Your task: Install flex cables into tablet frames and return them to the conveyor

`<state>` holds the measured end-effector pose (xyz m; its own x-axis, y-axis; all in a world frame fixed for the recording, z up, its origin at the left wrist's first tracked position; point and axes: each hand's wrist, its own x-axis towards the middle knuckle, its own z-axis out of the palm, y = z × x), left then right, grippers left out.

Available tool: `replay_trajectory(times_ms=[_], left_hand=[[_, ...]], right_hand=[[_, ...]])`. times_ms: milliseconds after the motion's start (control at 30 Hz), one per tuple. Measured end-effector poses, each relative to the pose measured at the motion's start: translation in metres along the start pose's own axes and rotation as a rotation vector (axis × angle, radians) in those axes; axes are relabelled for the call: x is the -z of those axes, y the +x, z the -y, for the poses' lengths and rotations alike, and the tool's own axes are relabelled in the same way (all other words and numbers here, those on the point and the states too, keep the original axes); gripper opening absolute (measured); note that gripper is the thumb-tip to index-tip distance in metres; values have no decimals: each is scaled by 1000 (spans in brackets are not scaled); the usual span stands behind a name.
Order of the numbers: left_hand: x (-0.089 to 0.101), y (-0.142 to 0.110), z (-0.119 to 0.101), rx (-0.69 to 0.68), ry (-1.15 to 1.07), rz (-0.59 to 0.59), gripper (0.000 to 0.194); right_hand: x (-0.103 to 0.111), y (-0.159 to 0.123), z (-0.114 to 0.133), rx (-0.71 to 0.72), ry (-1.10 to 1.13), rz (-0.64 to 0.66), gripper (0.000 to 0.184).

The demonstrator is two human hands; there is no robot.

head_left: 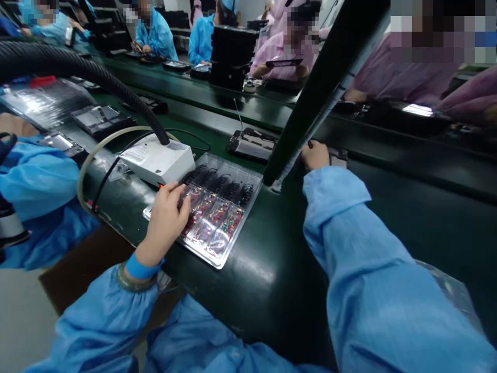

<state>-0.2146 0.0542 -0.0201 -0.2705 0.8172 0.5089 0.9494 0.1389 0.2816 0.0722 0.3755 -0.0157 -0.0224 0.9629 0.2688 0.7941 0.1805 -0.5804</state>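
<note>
My left hand [166, 215] is over the left side of a clear plastic tray [221, 259], its fingers apart and loosely bent, the tips at or just above the tray's contents. Small black parts [221, 181] fill the tray's far compartments. Red and multicoloured small parts [209, 215] lie in the near ones. Beyond the dark green post, my right hand [316, 155] is stretched forward with curled fingers beside a dark tray-like unit [338, 157]. Something small and dark shows at its fingertips, too unclear to name.
The slanting green post [306, 103] stands between my hands. A white box [159, 158] with a black corrugated hose [116, 77] sits left of the tray. A black tray with a device [252, 144] lies behind. Co-workers [202, 39] sit opposite; a blue sleeve [39, 176] is at left.
</note>
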Motion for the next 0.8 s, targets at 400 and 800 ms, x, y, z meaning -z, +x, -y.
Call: replay_trajectory(times_ms=[400, 800], left_hand=[[-16, 40, 18, 275, 259, 347, 33], [-23, 27, 19, 311, 204, 212, 33]], right_hand=[[95, -146, -19, -220, 396, 88, 25], [87, -328, 28, -383, 670, 519, 53]])
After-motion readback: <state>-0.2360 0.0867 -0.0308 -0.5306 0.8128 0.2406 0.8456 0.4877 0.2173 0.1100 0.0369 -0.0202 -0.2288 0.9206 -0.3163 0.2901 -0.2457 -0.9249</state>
